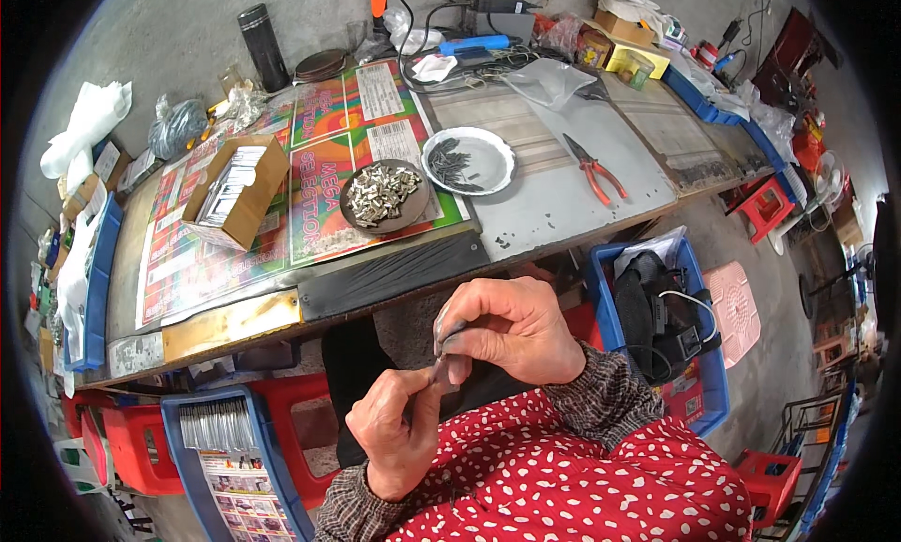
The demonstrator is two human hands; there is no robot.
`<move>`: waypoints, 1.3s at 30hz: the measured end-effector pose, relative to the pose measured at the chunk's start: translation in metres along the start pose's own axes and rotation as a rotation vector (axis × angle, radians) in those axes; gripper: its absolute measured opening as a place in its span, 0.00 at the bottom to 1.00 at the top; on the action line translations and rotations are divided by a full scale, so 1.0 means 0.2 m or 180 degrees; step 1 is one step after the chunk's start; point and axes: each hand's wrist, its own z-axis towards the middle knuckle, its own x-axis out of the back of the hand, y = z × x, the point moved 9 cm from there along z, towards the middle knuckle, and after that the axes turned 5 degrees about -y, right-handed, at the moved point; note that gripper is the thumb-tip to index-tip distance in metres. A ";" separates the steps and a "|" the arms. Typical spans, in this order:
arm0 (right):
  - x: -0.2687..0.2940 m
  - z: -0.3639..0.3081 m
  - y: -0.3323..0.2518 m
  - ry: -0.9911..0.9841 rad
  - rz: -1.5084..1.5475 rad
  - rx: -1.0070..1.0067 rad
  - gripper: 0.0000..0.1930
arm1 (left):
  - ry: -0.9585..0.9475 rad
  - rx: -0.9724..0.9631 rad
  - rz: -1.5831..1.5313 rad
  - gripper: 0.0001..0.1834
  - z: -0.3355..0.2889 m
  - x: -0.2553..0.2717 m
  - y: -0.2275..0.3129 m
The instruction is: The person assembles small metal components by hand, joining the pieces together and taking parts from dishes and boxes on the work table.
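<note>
Above my lap, just off the table's front edge, my two hands meet with their fingertips close together. My left hand [394,427] is closed, thumb and forefinger pinching a small, thin greyish piece [437,371] that is too small to name. From above, my right hand [511,328] pinches at the upper end of that spot, and its fingers hide what they grip. On the table beyond lie a dark round dish [353,219] heaped with short metallic pieces [383,193] and a white plate [497,167] with thin dark pieces [452,165].
Red-handled pliers [597,169] lie right of the plate. An open cardboard box [267,190] of flat packets stands left. Below the table are a blue crate [174,429] with packed sleeves and a blue bin [718,392] with black items. Cables and a plastic bag [549,82] lie at the back.
</note>
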 end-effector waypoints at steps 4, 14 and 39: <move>0.01 0.00 0.03 0.0211 0.0372 -0.0054 0.03 | -0.0056 0.0110 -0.0045 0.05 0.01 0.00 -0.03; 0.06 0.01 0.04 0.0090 -0.0415 0.0041 0.04 | -0.0173 0.0427 -0.0048 0.07 0.00 -0.01 -0.11; 0.33 0.45 0.24 -0.0029 -0.4523 0.0325 0.26 | 0.0028 0.0591 -0.0092 0.05 0.06 0.04 -0.30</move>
